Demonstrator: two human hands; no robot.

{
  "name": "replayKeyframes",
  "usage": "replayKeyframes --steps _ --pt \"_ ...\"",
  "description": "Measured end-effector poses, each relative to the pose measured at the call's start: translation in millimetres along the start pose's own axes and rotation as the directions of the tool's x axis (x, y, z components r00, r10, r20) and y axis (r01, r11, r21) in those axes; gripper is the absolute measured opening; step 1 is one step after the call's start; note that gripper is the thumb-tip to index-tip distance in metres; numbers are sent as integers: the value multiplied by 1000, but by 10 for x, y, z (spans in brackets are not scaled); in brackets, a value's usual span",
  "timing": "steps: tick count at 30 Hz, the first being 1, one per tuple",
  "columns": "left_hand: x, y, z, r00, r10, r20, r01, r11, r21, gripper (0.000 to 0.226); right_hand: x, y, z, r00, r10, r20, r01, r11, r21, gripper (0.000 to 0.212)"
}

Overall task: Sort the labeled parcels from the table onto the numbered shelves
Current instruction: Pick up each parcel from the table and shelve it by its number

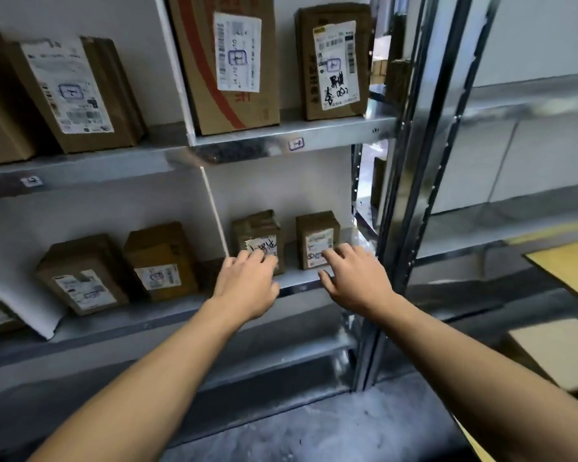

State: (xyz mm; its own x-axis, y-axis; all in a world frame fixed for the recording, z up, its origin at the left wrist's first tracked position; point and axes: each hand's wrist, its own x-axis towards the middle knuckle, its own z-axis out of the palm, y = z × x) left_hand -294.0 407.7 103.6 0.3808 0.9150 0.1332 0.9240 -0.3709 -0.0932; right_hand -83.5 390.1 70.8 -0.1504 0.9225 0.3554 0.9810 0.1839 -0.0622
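Metal shelving [397, 168] fills the view. At its lower shelf [301, 287], the left hand [247, 285] lays loosely spread fingers on a small parcel [259, 228]. The right hand [356, 278], fingers splayed and gripping nothing, touches the neighbouring parcel [317, 233] just beside it. Larger parcels [227, 61] stand on the upper shelf [281, 132].

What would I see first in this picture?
Two bare arms reach in from below: the left hand is at the left box and the right hand at the right box, both on the lower shelf. Above, on the upper shelf, stands a big box with a red stripe.
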Motion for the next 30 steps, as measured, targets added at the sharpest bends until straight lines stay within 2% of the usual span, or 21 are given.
replayKeyframes --steps 4,9,13,17,21,24,30 --pt "-7 451 292 988 124 92 -123 992 -11 46 -666 316 155 976 169 139 -159 984 -76 31" --pt "60 1243 569 933 328 146 -316 944 -99 46 -1586 812 140 883 403 240 -368 913 -176 37" --pt "67 2058 667 858 494 141 -473 866 -162 47 -2352 1187 11 759 602 249 -551 797 -248 39" --pt "20 2918 711 756 644 112 -614 759 -216 46 -3037 1558 -158 602 764 232 -706 645 -293 43" --pt "-84 3721 766 651 753 90 -727 653 -213 46 -3573 1886 -289 494 834 245 -775 550 -311 43" --pt "-139 4268 843 600 793 105 -759 606 -240 45 -3884 2150 -307 451 860 236 -803 507 -312 39" --pt "-140 5040 1028 572 804 163 -752 593 -288 48 -4155 2597 -216 422 871 250 -831 482 -277 37"
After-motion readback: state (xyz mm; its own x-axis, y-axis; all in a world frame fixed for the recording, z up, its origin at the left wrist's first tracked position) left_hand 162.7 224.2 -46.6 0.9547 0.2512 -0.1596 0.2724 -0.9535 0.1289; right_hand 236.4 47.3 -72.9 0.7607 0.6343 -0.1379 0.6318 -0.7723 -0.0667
